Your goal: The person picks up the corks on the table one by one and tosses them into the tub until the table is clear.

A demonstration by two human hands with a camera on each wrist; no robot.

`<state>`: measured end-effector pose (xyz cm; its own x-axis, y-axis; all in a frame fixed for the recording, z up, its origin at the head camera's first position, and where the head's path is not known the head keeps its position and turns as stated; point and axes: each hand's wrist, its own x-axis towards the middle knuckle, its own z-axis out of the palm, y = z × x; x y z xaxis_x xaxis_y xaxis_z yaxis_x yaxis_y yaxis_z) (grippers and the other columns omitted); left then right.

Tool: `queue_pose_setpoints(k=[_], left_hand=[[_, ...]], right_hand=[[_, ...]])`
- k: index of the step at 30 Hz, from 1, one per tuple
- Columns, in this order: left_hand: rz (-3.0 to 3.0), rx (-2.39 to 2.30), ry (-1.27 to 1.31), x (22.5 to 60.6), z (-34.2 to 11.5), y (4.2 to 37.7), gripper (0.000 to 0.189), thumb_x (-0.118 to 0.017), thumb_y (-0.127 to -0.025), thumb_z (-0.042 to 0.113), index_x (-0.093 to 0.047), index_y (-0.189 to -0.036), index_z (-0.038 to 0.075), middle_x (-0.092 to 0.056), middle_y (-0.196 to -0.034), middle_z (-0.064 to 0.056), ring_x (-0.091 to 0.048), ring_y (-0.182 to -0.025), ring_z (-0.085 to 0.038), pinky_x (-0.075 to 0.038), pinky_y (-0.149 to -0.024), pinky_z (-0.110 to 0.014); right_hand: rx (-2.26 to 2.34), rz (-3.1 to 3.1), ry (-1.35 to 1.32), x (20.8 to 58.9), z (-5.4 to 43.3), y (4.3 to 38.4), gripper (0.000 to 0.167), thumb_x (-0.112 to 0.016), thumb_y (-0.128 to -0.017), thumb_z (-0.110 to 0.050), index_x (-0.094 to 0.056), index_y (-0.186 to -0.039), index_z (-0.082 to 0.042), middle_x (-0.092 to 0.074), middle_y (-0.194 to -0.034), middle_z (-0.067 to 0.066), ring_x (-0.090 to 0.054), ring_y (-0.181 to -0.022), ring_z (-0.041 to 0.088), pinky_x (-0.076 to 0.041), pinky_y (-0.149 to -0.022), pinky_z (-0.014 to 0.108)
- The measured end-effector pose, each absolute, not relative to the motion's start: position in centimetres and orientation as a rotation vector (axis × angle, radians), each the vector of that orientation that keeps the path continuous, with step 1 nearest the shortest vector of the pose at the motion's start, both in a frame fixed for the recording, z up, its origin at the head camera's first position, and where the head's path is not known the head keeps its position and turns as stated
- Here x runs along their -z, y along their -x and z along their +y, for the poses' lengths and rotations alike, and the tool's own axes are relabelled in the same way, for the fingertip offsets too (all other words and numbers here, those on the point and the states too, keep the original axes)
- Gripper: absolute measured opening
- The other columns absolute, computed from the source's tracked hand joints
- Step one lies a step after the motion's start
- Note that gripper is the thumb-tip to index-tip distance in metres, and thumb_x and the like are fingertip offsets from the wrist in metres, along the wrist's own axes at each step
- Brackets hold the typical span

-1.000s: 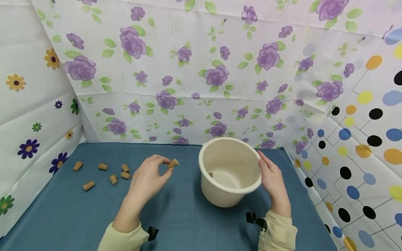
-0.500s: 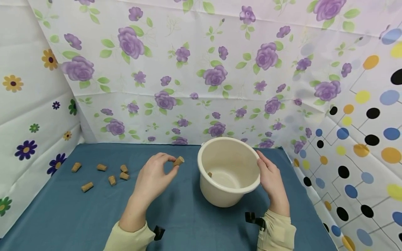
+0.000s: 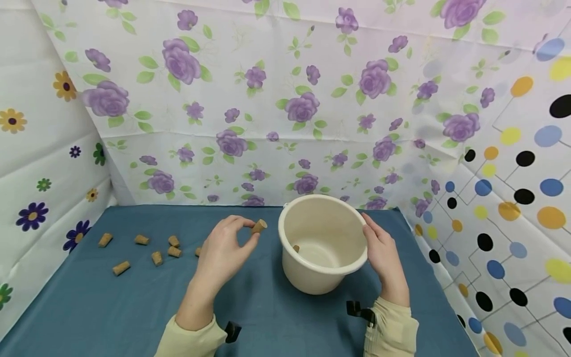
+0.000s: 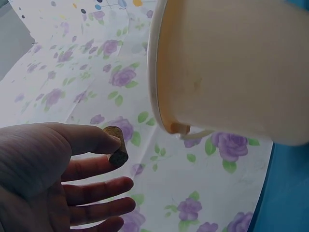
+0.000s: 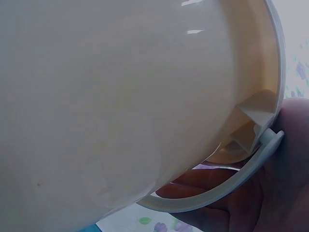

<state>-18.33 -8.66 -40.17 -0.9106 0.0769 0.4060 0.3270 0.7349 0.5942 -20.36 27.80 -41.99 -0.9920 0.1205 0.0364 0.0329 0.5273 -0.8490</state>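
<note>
My left hand (image 3: 225, 253) pinches a cork (image 3: 259, 226) between thumb and fingertips, just left of a cream plastic bucket (image 3: 308, 282). In the left wrist view the cork (image 4: 116, 145) sits short of the bucket's rim (image 4: 155, 72), the other fingers spread below it. At the bucket's right side my right hand (image 3: 387, 255) grips the rim. Its fingers (image 5: 193, 183) curl behind the bail handle (image 5: 207, 200) in the right wrist view. The bucket's mouth leans toward me, and one cork (image 3: 296, 248) shows inside, partly hidden by the near wall.
Several loose corks (image 3: 157, 258) lie on the blue cloth (image 3: 134, 312) to the left, one partly hidden behind my left hand. A purple-flowered sheet (image 3: 250, 99) hangs behind the cloth, with a dotted sheet (image 3: 513, 238) on the right.
My left hand has moved right toward the bucket with the cork, uncovering part of another cork behind it. My right hand keeps its grip, and the whole view has shifted slightly.
</note>
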Motion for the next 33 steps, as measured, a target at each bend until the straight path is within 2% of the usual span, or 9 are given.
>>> queue_pose_setpoints(k=[7, 10, 17, 33], left_hand=[[-2.549, 1.003, 0.359, 39.9, -7.7, 18.2, 0.022, -0.081, -0.098, 0.023, -0.080, -0.117, 0.012, -0.072, -0.123, -0.005, -0.068, -0.111, -0.029, -0.059, -0.072, -0.044], [-2.543, 1.012, 0.364, 39.7, -7.3, 18.2, 0.022, -0.081, -0.098, 0.024, -0.080, -0.117, 0.013, -0.072, -0.124, -0.004, -0.067, -0.112, -0.028, -0.059, -0.074, -0.044], [-2.524, 1.062, 0.380, 39.5, -6.3, 18.3, 0.022, -0.080, -0.099, 0.025, -0.080, -0.118, 0.013, -0.071, -0.125, -0.004, -0.066, -0.116, -0.027, -0.060, -0.078, -0.046], [-2.392, 1.114, 0.465, 39.8, -4.4, 18.5, 0.021, -0.081, -0.098, 0.021, -0.081, -0.117, 0.012, -0.073, -0.119, -0.002, -0.068, -0.110, -0.025, -0.060, -0.079, -0.046]], right_hand=[[-1.475, -2.663, 0.124, 42.0, 27.8, 20.5, 0.058, -0.035, -0.116, -0.049, -0.035, -0.169, -0.026, -0.051, -0.160, 0.020, -0.064, -0.129, 0.037, -0.054, -0.095, 0.047], [-1.472, -2.662, 0.123, 42.0, 27.9, 20.5, 0.058, -0.035, -0.116, -0.051, -0.035, -0.169, -0.027, -0.052, -0.159, 0.019, -0.066, -0.126, 0.036, -0.054, -0.092, 0.045], [-1.467, -2.658, 0.120, 42.0, 27.9, 20.6, 0.058, -0.036, -0.116, -0.049, -0.036, -0.169, -0.025, -0.050, -0.160, 0.020, -0.064, -0.130, 0.038, -0.054, -0.097, 0.049], [-1.476, -2.657, 0.132, 41.9, 27.8, 20.5, 0.057, -0.036, -0.117, -0.048, -0.036, -0.169, -0.025, -0.051, -0.159, 0.019, -0.066, -0.127, 0.037, -0.055, -0.088, 0.041]])
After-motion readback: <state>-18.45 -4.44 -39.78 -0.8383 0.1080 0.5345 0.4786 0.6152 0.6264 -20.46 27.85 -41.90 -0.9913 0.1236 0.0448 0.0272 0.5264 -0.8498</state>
